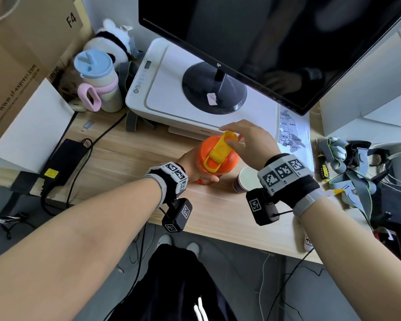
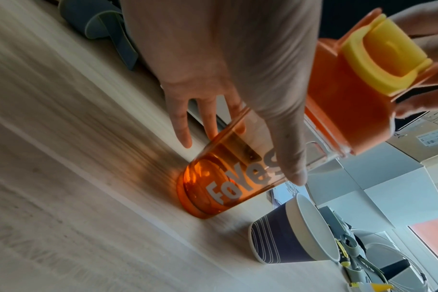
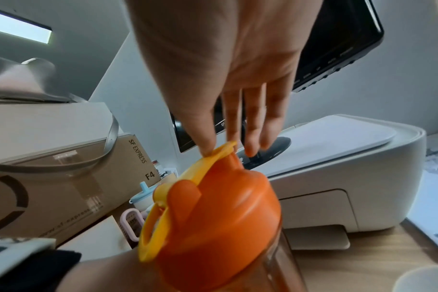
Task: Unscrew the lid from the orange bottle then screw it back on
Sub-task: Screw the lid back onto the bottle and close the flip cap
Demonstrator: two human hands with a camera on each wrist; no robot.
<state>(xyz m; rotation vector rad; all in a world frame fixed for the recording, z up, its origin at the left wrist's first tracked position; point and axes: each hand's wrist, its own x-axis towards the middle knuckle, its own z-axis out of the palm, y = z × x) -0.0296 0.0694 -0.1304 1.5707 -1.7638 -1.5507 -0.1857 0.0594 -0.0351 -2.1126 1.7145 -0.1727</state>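
The see-through orange plastic bottle (image 1: 214, 169) stands on the pale wooden desk (image 1: 130, 158). At its 3 o'clock, just beside it, sits the dark striped paper cup (image 1: 244, 183). At 12 o'clock sits the white box-shaped printer (image 1: 171, 89), with the black flat monitor (image 1: 276, 42) on top.
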